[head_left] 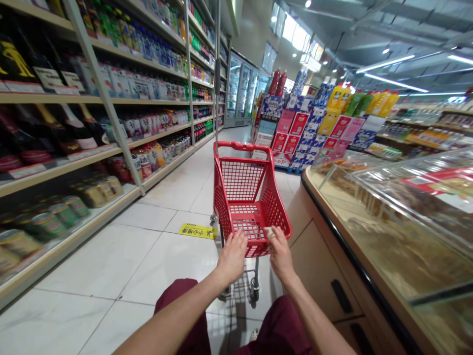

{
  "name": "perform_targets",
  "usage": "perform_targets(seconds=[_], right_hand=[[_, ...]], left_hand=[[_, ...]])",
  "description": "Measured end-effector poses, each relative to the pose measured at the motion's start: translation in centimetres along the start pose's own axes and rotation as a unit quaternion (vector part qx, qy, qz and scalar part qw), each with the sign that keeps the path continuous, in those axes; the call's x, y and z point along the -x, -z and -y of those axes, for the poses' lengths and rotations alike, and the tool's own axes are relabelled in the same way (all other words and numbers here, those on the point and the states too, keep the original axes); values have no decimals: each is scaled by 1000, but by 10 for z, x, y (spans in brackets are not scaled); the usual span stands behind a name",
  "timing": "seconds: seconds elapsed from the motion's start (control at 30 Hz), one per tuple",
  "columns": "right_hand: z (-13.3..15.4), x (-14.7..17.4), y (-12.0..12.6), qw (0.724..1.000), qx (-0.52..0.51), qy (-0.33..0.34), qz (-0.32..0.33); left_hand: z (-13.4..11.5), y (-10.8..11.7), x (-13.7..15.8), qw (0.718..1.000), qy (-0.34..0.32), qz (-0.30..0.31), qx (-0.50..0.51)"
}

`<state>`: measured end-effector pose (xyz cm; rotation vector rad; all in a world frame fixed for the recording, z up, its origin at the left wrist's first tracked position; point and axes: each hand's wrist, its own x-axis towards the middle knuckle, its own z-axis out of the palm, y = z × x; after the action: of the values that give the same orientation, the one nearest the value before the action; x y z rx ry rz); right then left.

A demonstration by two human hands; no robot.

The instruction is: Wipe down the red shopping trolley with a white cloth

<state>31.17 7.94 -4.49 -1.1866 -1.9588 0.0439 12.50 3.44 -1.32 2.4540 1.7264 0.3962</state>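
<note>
A small red plastic shopping cart (278, 209) on thin metal legs stands in front of me, its basket bare inside. My left hand (233, 254) has its fingers curled over the basket's near rim. At the near right corner my right hand (281, 254) is closed around a crumpled pale cloth or tissue (271, 231), pressed against the same rim. The cart's handle bar (242, 146) is on the far side, away from both hands.
Shelves of drinks (148, 101) line the left. A yellow floor sign (197, 230) is stuck on the white tiles. Close on the right runs a wooden counter (321, 261) with clear-covered food. Stacked drink cartons (291, 130) stand ahead, and glass-door fridges (240, 88) farther back.
</note>
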Motion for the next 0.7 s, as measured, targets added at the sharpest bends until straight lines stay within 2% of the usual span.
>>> perform_targets(seconds=[0.07,0.13,0.2,0.27,0.33,0.4,0.47,0.6,0.67,0.7], right_hand=[[23,-3,-13,1000,-11,12,17],[34,-7,-18,1000,-17,4,15],[27,-12,-13,999,-39,9,35],[5,-16,-2,998,-50,9,39],[-18,-18,9,999,-31,-17,-1],[-28,-18,11,998,-1,-49,-44],[-20,-14,2,999,10,-37,-28],[13,-7,-23,998,2,52,37],[12,-9,-22,997,12,61,41],[6,-11,-18,998,25,44,31]], left_hand=[[0,2,-1,1000,2,1,3],[2,5,-1,1000,4,6,2],[4,8,0,1000,10,12,-2],[6,9,1,1000,15,15,-4],[7,9,2,1000,13,15,-3],[6,8,1,1000,12,15,-3],[3,7,0,1000,13,15,-4],[0,9,-2,1000,9,21,-11],[1,10,-2,999,3,25,-21],[2,11,-1,999,1,26,-26]])
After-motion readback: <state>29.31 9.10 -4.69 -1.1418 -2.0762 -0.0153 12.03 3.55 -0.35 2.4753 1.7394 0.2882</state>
